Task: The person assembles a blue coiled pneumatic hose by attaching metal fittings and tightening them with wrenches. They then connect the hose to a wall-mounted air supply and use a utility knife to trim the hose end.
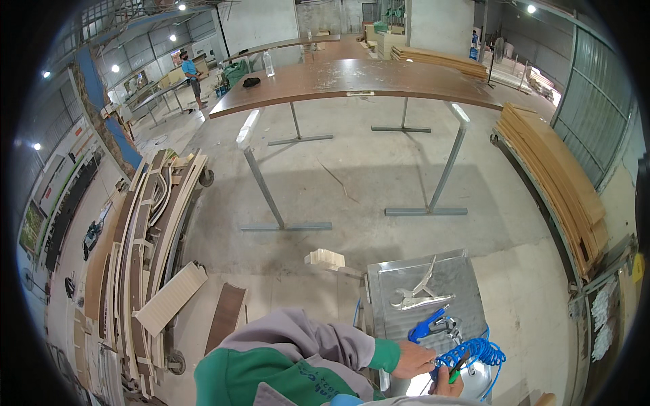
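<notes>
My left hand [412, 359], in a green-cuffed grey sleeve, reaches in with its fingers closed at the near end of a blue coiled air hose [482, 352]. What its fingertips pinch is small and partly hidden. Just below, my right hand [447, 384] is closed around a tool with a green-and-black handle [460, 366]; its working end cannot be made out. Beyond the hands lie a blue air gun [424, 327] and some small metal parts [449, 327]. Farther off, metal locking clamp pliers [424, 295] rest on the grey metal-topped stand [393, 271].
A long brown tabletop [305, 81] on metal trestles stands ahead, with a clear bottle [269, 63] on it. Stacked boards [552, 169] line the right; a wheeled cart of wood strips [152, 223] is at left. A pale block [325, 258] sits beyond the stand. Another person [190, 76] stands far left.
</notes>
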Tool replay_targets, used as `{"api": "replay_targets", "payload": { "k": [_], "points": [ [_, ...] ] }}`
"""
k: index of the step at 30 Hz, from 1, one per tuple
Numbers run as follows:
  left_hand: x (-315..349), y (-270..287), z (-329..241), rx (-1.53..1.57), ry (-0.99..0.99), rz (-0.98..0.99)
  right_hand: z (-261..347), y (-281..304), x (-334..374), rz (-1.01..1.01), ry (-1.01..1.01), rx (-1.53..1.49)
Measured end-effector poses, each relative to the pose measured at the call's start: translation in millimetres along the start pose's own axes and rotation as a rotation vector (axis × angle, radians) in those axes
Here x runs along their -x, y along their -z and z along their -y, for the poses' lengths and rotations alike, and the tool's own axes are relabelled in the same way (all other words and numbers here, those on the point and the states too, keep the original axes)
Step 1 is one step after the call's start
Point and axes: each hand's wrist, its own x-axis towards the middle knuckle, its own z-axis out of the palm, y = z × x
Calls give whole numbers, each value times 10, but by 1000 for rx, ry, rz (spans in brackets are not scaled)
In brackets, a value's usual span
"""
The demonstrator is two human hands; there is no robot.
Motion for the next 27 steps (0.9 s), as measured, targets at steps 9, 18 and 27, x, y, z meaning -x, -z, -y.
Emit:
{"api": "replay_targets", "payload": {
  "k": [9,18,27],
  "points": [
    [247,-282,-9,339,-2,29,8,21,449,31,256,273],
    [830,-861,720,-515,-163,-186,787,-181,707,131,1095,573],
    [1607,-942,-135,545,183,-628,836,1195,124,-560,621,1088]
  ]
}}
